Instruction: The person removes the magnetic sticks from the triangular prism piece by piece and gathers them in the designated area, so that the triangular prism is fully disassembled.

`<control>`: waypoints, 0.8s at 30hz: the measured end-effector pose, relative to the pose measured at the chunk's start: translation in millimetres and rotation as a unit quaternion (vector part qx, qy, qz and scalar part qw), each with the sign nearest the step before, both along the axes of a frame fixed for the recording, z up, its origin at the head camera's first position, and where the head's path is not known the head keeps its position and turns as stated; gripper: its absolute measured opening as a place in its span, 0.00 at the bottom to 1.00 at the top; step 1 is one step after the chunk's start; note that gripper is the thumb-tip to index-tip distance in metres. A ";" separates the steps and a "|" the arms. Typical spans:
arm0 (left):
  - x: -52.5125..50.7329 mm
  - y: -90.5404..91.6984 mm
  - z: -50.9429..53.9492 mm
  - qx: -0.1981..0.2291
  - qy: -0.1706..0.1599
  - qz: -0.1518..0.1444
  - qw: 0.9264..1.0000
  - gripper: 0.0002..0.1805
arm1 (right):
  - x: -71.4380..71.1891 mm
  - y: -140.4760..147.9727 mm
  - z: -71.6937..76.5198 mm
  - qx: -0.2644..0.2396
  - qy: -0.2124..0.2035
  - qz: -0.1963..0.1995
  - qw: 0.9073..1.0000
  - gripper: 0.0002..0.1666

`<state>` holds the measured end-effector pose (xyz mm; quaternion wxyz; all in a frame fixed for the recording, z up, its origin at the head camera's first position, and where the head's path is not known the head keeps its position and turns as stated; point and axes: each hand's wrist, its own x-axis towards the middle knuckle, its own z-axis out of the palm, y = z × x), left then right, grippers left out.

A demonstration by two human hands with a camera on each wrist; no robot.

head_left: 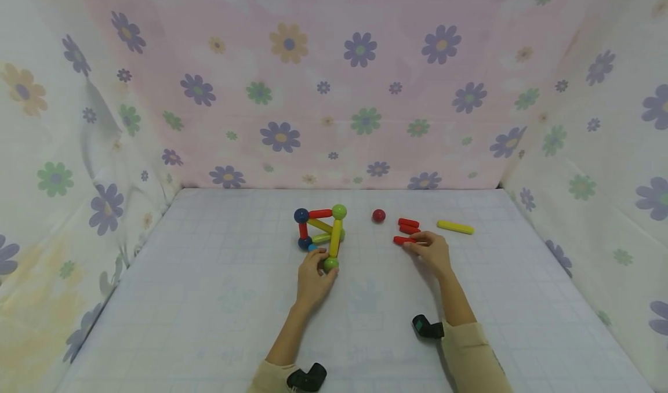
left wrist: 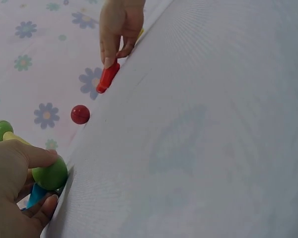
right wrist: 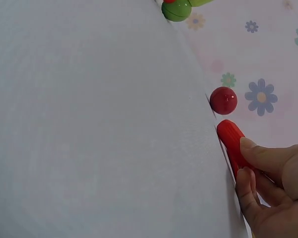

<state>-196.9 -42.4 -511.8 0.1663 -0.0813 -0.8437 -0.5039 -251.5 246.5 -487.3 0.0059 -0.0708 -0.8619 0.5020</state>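
Backdrop: flowered cloth (head_left: 360,109) behind and along both sides of a pale surface (head_left: 219,323).
Ball-and-rod frame (head_left: 320,238): on the surface, left of the loose pieces; two dark blue balls (head_left: 301,215) on its left, green ones on its right, red and yellow rods joining them.
Left grip: left hand (head_left: 313,283) pinching the near green ball (head_left: 331,264) of the frame; blue rod (head_left: 312,247) by the fingertips.
Right grip: right hand (head_left: 434,254) pinching a red rod (head_left: 402,240) between thumb and fingers.
Two more red rods (head_left: 409,222): side by side, just beyond the pinched one.
Red ball (head_left: 378,215): between frame and red rods, apart from both.
Loose yellow rod (head_left: 455,226): right of the red rods, lying alone.
Sleeves: beige (head_left: 476,355), dark device (head_left: 429,327) at each wrist.
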 end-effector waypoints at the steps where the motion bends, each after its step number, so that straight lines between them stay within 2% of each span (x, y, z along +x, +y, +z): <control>1: -0.1 -0.1 -0.4 -0.001 0.001 0.000 1.000 0.19 | -0.7 0.6 -0.3 0.002 -0.002 0.000 1.000 0.22; 6: -0.7 -0.4 -1.4 -0.003 0.003 -0.002 1.000 0.19 | -4.6 4.0 -2.3 0.006 -0.014 -0.014 1.000 0.23; 14: -1.5 -0.7 -2.8 -0.002 0.003 -0.002 1.000 0.19 | -6.9 8.9 -0.9 -0.002 -0.009 -0.024 1.000 0.23; 24: 0.4 -0.3 -0.4 -0.002 0.000 -0.002 1.000 0.19 | -7.8 5.8 -2.0 0.038 -0.006 -0.047 0.998 0.20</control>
